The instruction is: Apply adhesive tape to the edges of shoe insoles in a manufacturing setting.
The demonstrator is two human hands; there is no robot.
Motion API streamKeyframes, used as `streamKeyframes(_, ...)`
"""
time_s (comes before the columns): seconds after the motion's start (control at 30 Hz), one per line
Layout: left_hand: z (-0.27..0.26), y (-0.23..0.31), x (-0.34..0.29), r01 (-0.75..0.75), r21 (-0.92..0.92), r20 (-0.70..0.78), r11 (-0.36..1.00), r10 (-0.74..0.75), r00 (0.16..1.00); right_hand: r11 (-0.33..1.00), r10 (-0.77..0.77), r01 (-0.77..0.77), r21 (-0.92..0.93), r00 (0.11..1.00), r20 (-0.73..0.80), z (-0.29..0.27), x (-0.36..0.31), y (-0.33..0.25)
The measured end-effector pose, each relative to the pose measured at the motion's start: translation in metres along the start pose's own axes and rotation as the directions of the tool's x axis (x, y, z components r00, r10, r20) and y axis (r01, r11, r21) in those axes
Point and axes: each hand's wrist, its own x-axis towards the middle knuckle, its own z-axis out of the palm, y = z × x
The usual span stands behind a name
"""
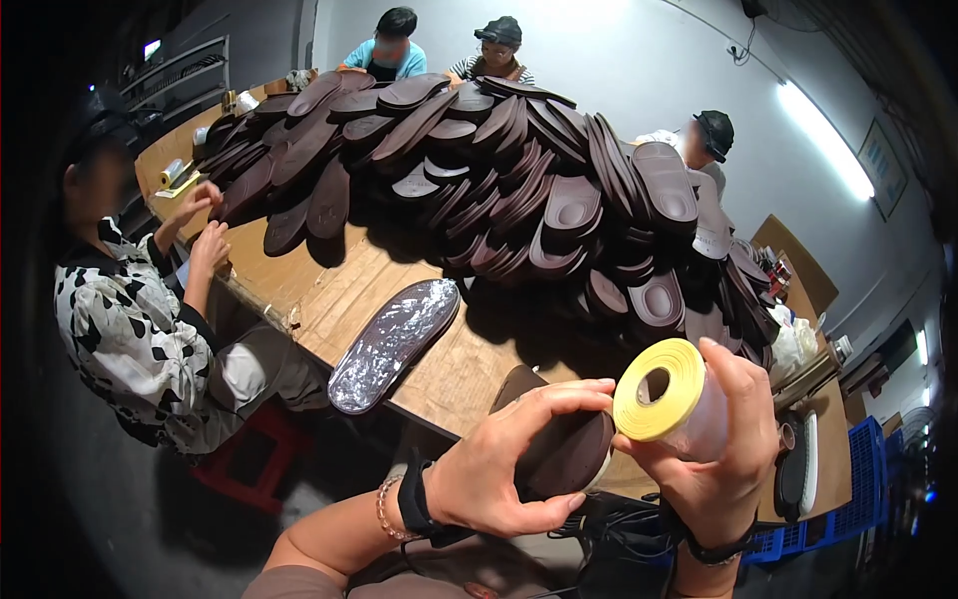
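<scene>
Left hand: fingers curled round a dark sole, near side, right of centre
Right hand: grasping a yellow-ended film roll — just beside that sole
Shiny sole: on the table, to the left — looks film-covered, probably done
Pile of soles: far side, mostly bare-looking, likely remaining

Left fingers curved, right fingers wrapped
</scene>
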Motion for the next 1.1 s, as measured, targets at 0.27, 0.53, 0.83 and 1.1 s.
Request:
streamKeyframes(0.27,0.017,0.006,-0.013,0.105,0.139,-0.159,0.985,-0.083,0.984,0.999,-0.002,0.011,-0.041,0.976,0.219,-0.009,-0.016,-0.015)
streamKeyframes(0.53,0.012,-0.013,-0.038,0.171,0.376,-0.122,0.911,-0.134,0.983,0.992,0.042,-0.078,0.102,0.946,0.322,0.016,-0.044,-0.006)
streamKeyframes(0.83,0.004,-0.045,-0.053,0.321,0.100,-0.092,0.942,-0.312,0.946,0.979,-0.069,-0.025,0.204,0.895,0.441,0.033,-0.048,0.003)
streamKeyframes(1.1,-0.006,-0.049,-0.055,0.304,0.146,-0.089,0.941,-0.293,0.952,0.960,-0.008,-0.117,0.256,0.898,0.440,0.028,-0.052,0.014)
